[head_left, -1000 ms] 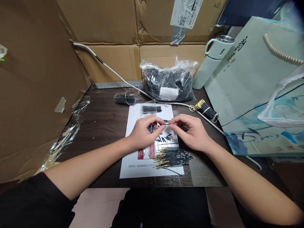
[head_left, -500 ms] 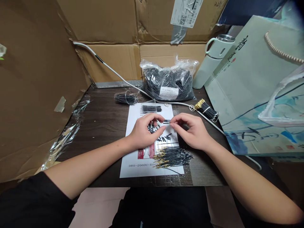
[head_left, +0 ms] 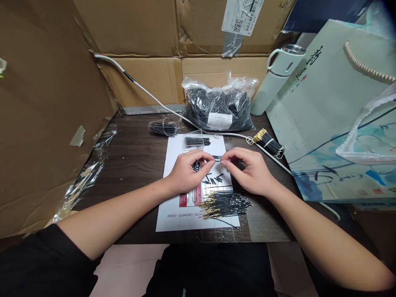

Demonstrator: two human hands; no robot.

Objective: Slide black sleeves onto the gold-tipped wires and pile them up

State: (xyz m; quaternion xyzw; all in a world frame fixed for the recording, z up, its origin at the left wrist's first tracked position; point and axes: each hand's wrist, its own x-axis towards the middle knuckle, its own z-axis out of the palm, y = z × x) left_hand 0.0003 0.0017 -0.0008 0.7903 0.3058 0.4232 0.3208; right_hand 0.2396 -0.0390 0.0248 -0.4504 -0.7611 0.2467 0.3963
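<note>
— While you pinch that thin wire (head_left: 217,161) between both fingertips, which way does it run?
— Crosswise, from your left hand (head_left: 187,172) to your right hand (head_left: 250,171), both pinched shut on it; loose sleeves (head_left: 213,180) lie just below, toward you.

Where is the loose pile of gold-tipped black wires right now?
The loose pile of gold-tipped wires lies on the white sheet, just nearer than the right hand.

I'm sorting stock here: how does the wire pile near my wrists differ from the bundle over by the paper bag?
The loose wire pile lies unbound and fanned out on the white sheet, gold tips toward the left. The tied bundle is banded tight, lies on the bare table beside the white cable, and points its gold tips up-left. Both are thin black wires with gold ends.
</note>
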